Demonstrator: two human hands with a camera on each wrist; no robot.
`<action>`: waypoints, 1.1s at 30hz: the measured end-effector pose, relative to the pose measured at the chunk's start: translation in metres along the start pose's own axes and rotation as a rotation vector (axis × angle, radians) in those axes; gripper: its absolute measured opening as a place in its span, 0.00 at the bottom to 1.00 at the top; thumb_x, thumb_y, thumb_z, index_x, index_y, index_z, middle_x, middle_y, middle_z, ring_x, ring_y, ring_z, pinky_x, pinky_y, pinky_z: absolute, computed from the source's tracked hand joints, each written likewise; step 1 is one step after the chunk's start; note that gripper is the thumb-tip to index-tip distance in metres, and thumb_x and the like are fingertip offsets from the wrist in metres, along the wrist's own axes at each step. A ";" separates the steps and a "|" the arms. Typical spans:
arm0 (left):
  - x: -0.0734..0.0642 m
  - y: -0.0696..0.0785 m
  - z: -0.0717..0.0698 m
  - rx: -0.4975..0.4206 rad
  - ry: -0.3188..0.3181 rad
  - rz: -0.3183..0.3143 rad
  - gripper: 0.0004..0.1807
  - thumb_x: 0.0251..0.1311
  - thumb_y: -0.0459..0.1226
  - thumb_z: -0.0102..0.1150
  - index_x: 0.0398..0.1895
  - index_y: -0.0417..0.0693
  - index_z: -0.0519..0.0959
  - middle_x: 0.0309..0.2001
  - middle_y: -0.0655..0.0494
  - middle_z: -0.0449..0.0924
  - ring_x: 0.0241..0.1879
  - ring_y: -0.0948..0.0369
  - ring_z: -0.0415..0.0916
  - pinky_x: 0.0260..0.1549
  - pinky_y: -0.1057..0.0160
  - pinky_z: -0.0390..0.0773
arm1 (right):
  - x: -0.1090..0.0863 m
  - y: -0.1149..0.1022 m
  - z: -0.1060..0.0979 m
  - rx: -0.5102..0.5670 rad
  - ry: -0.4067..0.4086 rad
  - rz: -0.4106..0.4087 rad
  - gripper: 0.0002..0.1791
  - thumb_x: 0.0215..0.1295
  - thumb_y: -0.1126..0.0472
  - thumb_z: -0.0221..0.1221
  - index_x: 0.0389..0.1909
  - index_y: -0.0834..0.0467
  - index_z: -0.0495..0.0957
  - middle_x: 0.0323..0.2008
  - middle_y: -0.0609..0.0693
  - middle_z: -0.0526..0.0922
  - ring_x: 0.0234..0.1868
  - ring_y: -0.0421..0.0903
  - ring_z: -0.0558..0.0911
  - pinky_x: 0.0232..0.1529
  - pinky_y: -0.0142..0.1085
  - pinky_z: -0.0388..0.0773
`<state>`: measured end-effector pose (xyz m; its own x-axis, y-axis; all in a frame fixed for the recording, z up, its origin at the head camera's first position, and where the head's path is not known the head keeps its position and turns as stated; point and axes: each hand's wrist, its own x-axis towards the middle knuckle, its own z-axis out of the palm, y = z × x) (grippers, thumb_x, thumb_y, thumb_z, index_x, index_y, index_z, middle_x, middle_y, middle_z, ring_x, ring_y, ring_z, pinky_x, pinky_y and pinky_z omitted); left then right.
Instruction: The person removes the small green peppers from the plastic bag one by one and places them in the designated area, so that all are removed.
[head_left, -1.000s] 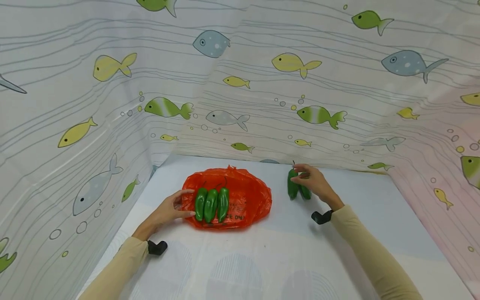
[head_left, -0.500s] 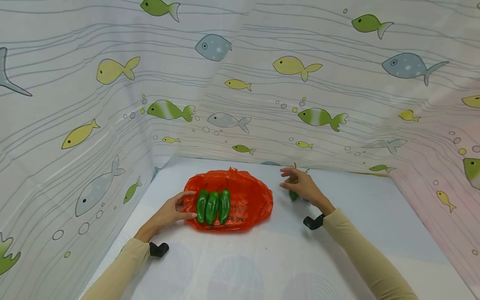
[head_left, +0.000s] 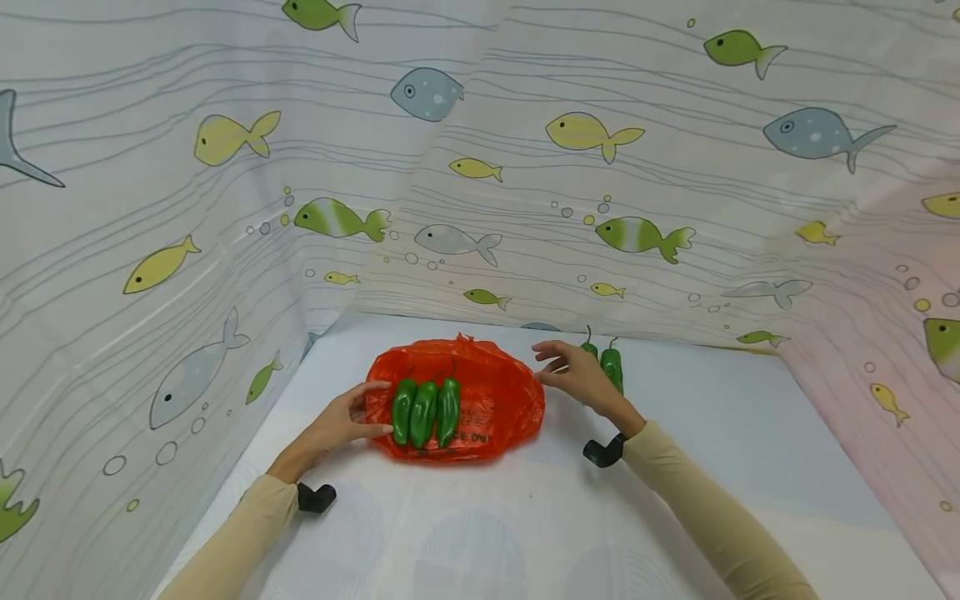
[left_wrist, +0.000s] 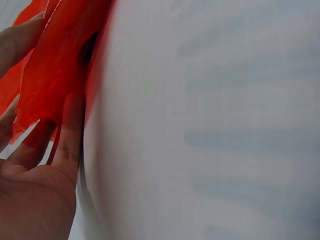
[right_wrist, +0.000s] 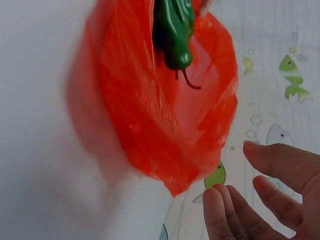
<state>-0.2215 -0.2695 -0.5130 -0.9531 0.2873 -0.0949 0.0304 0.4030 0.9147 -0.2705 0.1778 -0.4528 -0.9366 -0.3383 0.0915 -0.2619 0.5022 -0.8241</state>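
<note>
An orange-red plastic bag (head_left: 495,392) lies spread on the white table, with three long green peppers (head_left: 424,414) side by side on its left half. My left hand (head_left: 341,423) holds the bag's left edge, thumb near the front and fingers toward the back. Up close in the left wrist view, its fingers (left_wrist: 67,145) lie against the red plastic. My right hand (head_left: 581,375), holding nothing, hovers at the bag's right edge with fingers loosely bent and apart. Behind it lie two more green peppers (head_left: 612,367), partly hidden by the hand.
White sheets printed with fish (head_left: 630,231) form walls at the back and both sides. The white tabletop (head_left: 487,533) has faint printed shapes toward the front. Both forearms wear a black wrist camera (head_left: 603,450).
My right hand has moved left from the two peppers at the right to the bag's edge, uncovering them partly. The left hand stays at the bag.
</note>
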 end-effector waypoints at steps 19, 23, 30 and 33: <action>-0.001 0.000 0.000 -0.013 -0.009 -0.002 0.42 0.56 0.42 0.78 0.74 0.56 0.67 0.73 0.42 0.64 0.68 0.41 0.65 0.64 0.43 0.66 | 0.016 -0.021 0.055 0.036 -0.171 -0.085 0.30 0.66 0.57 0.71 0.67 0.61 0.75 0.61 0.60 0.80 0.50 0.50 0.83 0.52 0.44 0.81; -0.001 0.003 -0.002 -0.013 -0.002 -0.007 0.43 0.56 0.42 0.78 0.74 0.55 0.67 0.73 0.42 0.64 0.68 0.41 0.65 0.63 0.43 0.67 | 0.025 -0.026 0.070 0.016 -0.199 -0.094 0.31 0.66 0.55 0.71 0.67 0.60 0.75 0.62 0.57 0.80 0.50 0.48 0.83 0.50 0.41 0.81; 0.000 0.004 -0.002 -0.017 -0.010 -0.021 0.44 0.56 0.43 0.78 0.75 0.56 0.67 0.74 0.42 0.63 0.70 0.41 0.63 0.65 0.41 0.65 | 0.036 -0.030 0.092 -0.016 -0.219 -0.079 0.31 0.65 0.52 0.72 0.66 0.57 0.76 0.62 0.54 0.80 0.48 0.44 0.82 0.47 0.38 0.81; -0.001 0.003 -0.002 -0.023 -0.008 -0.021 0.44 0.56 0.43 0.78 0.75 0.55 0.67 0.73 0.42 0.64 0.69 0.41 0.64 0.65 0.42 0.66 | 0.039 -0.033 0.102 -0.015 -0.235 -0.071 0.31 0.64 0.50 0.72 0.66 0.55 0.76 0.62 0.53 0.80 0.46 0.43 0.82 0.47 0.38 0.81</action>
<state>-0.2215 -0.2702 -0.5095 -0.9510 0.2861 -0.1174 0.0034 0.3891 0.9212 -0.2751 0.0670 -0.4789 -0.8361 -0.5484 0.0147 -0.3301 0.4815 -0.8119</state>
